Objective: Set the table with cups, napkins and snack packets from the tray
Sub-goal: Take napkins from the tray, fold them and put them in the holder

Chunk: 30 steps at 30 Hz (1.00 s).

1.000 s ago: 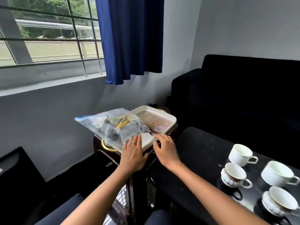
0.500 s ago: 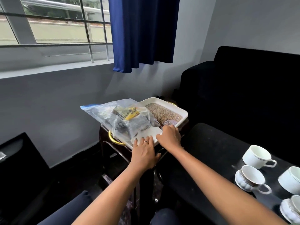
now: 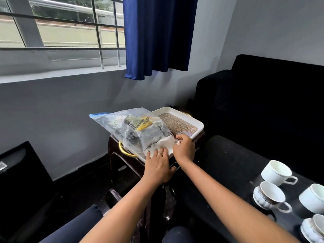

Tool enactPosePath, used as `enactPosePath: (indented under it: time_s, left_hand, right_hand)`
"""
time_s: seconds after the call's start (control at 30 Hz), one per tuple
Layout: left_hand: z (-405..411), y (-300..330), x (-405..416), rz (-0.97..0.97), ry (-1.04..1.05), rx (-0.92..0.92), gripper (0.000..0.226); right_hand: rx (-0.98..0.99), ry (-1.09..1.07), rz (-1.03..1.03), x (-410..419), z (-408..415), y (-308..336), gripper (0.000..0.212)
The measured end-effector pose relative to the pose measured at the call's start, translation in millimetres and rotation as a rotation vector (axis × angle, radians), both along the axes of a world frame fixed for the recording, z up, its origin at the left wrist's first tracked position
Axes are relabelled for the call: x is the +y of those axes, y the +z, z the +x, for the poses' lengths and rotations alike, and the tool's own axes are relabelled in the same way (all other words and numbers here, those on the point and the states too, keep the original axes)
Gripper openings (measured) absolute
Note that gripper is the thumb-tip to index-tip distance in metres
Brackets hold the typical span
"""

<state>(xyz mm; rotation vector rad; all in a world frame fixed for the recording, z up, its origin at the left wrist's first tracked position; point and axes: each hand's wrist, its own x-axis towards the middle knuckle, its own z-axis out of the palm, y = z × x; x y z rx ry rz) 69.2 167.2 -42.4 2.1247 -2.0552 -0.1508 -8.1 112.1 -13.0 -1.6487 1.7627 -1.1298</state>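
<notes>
The clear bag [image 3: 138, 130] hid the left part of the white tray [image 3: 198, 125]. The packets inside it were too blurry to read. The right hand [image 3: 184, 148] covered part of the napkin [image 3: 163, 144]. The nearest cup [image 3: 313, 228] was cut off by the right edge.

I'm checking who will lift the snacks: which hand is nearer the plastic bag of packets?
Left. The left hand lies flat on the white napkin right below the plastic bag. The right hand is farther to the right, pinching the napkin's edge.
</notes>
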Motion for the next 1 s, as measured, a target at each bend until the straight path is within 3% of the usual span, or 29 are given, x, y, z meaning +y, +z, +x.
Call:
enactPosePath:
  time_s: [0.33, 0.4, 0.5, 0.6, 0.67, 0.73, 0.87, 1.0]
  left_hand:
    - [-11.5, 12.2, 2.5, 0.015, 0.05, 0.174, 0.085]
    - [-19.7, 19.3, 5.7, -0.045, 0.103, 0.29, 0.083]
    - [-36.2, 34.8, 13.5, -0.283, 0.214, 0.552, 0.074]
    - [-52.1, 49.8, 23.0, -0.39, 0.446, 0.924, 0.046]
    - [-61.1, 54.0, 28.2, -0.251, 0.622, 1.15, 0.025]
    - [-66.2, 51.8, 30.2, -0.05, 0.72, 1.335, 0.019]
    - [-60.1, 55.6, 30.4, 0.228, 0.656, 1.7, 0.052]
    - [-51.8, 55.8, 28.7, 0.352, 0.621, 1.854, 0.075]
  right_hand:
    - [-0.568, -0.216, 0.084, 1.5, -9.5, 3.0, 0.031]
    - [-0.635, -0.264, 0.107, 1.6, -14.3, 4.5, 0.031]
    - [-0.71, -0.293, 0.128, -0.9, -23.1, 7.9, 0.035]
    - [-0.794, -0.289, 0.171, -2.1, -29.1, 10.7, 0.04]
    - [-0.828, -0.282, 0.186, -1.9, -31.8, 12.3, 0.04]
    - [-0.854, -0.271, 0.197, -1.4, -33.6, 14.0, 0.039]
    - [-0.896, -0.256, 0.206, -0.9, -35.0, 18.4, 0.038]
    - [-0.98, -0.236, 0.217, 0.1, -36.5, 25.8, 0.037]
